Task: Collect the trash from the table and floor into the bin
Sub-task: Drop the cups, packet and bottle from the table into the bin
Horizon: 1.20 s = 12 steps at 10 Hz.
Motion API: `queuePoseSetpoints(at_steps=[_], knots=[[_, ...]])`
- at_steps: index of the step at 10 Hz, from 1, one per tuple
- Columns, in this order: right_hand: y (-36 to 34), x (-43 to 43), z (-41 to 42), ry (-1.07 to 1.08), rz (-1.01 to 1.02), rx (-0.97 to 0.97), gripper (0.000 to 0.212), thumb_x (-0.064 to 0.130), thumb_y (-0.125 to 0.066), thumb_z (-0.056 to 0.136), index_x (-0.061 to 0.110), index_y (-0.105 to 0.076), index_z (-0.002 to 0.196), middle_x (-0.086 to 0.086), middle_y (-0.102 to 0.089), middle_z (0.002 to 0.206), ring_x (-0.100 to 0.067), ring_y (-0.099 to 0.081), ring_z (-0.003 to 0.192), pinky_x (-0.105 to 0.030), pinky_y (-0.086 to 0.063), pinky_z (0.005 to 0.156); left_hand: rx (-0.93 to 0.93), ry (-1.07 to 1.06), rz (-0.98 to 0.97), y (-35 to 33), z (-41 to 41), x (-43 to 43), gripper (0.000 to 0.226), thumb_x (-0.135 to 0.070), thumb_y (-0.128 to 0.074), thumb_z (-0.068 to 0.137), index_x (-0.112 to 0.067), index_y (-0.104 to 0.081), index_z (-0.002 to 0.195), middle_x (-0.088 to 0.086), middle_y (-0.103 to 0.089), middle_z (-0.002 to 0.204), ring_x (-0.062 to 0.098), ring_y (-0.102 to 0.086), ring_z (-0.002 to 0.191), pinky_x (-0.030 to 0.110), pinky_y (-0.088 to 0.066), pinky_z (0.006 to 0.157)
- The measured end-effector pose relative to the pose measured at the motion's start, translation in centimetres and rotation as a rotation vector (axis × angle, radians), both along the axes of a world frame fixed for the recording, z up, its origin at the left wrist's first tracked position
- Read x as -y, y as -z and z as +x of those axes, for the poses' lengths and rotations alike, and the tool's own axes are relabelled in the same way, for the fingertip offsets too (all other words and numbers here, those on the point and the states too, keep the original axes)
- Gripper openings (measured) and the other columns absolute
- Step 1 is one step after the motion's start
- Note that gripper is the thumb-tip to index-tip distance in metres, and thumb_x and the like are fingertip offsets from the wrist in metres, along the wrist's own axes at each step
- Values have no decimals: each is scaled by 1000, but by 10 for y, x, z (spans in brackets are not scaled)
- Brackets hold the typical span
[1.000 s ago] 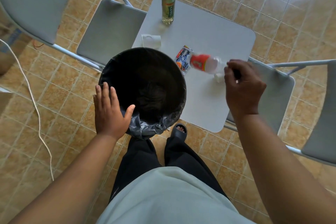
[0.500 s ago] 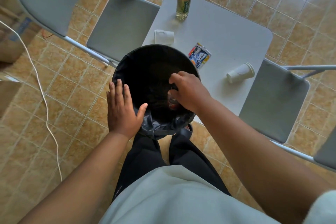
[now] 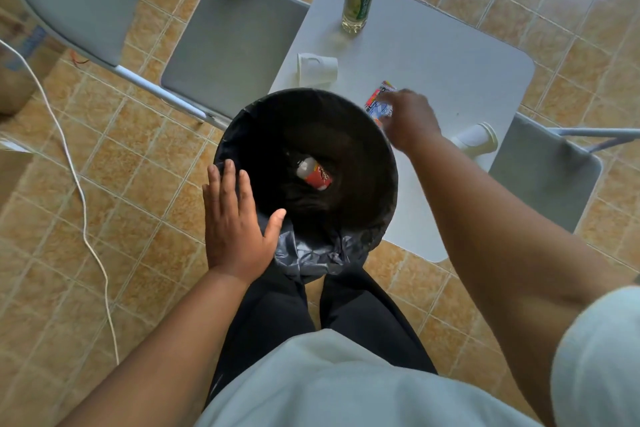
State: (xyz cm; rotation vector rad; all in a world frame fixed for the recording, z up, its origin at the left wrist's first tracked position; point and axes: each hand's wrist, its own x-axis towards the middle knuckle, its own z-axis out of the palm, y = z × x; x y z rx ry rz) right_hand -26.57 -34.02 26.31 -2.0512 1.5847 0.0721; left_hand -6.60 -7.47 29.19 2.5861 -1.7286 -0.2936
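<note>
Single head-worn wide-angle view, aimed steeply down and slightly forward. Shirt and trousers sit close under the lens. Bin is mid-frame, just right of the left grip. Table lies beyond the right grip. Floor tile lines bow near the edges.

- My left hand lies flat, palm down, fingers straight and close together, thumb spread wide.
- My right arm is stretched forward and bare.
- My right hand is blurred, its back facing up; I cannot tell how its fingers lie.
</note>
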Motion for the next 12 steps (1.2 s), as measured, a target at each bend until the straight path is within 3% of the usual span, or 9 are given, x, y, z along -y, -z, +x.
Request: queuePoseSetpoints(at_steps=[1, 2, 4, 6, 8, 9, 10, 11, 12], knots=[[27, 1, -1, -262, 102, -138, 38, 24, -69, 86, 27, -66, 123, -9, -61, 127, -33, -57, 117, -42, -51, 95, 3, -1, -11, 1, 0, 0, 83, -56, -41, 94, 4, -29, 151, 23, -15, 163, 41, -5, 152, 53, -11, 123], [38, 1, 4, -326, 52, -171, 21, 22, -64, 88, 16, -67, 108, -12, -64, 109, -35, -63, 102, -39, -52, 79, 3, -2, -11, 1, 0, 0, 84, -56, -41, 94, 4, -29, 151, 23, -15, 163, 41, -5, 152, 53, -11, 123], [39, -8, -9, -250, -100, -137, 20, 20, -56, 93, 5, -64, 105, -19, -63, 105, -39, -62, 92, -39, -47, 73, 0, -5, -14, 1, 0, 0, 83, -56, -42, 94, 3, -30, 151, 23, -15, 163, 41, -5, 152, 55, -13, 122], [-19, -19, -26, 41, -450, 176, 21, 20, -56, 92, 7, -71, 101, -17, -64, 97, -38, -63, 78, -43, -54, 68, -3, -8, -10, 0, 0, 0, 83, -56, -41, 94, 3, -30, 151, 23, -15, 163, 41, -4, 152, 55, -13, 122], [-125, -60, -29, 115, -771, 545, 25, 15, -63, 94, -2, -71, 110, -22, -68, 102, -25, -70, 86, -30, -59, 80, -6, -9, 15, -1, 0, -1, 83, -56, -41, 94, 3, -30, 151, 22, -14, 164, 39, -1, 153, 55, -14, 122], [-130, -81, -14, 25, -627, 617, 24, 17, -64, 94, 1, -73, 110, -17, -69, 100, -17, -69, 81, -26, -58, 79, -10, 0, 21, 0, 0, -1, 83, -57, -40, 94, 2, -29, 151, 22, -13, 164, 39, -1, 153, 55, -13, 122], [-99, -100, 16, -137, -328, 535, 24, 19, -63, 94, 7, -74, 111, -14, -68, 101, -25, -69, 80, -39, -59, 76, -15, -5, 7, 0, 0, -1, 83, -57, -40, 94, 2, -29, 151, 22, -13, 164, 39, -1, 153, 53, -11, 123], [-58, -112, 44, -333, -107, 214, 27, 23, -55, 97, 12, -71, 114, -10, -63, 105, -29, -65, 83, -41, -56, 74, -19, -4, 2, 0, 1, -1, 83, -56, -41, 94, 3, -29, 151, 22, -13, 164, 39, -1, 153, 53, -11, 123], [-31, -114, 66, -444, 64, 14, 25, 21, -49, 98, 11, -70, 106, -8, -57, 97, -28, -61, 81, -37, -49, 64, -21, 0, -4, 1, 0, -1, 83, -55, -43, 94, 3, -29, 151, 22, -13, 164, 39, -2, 153, 53, -11, 123]])
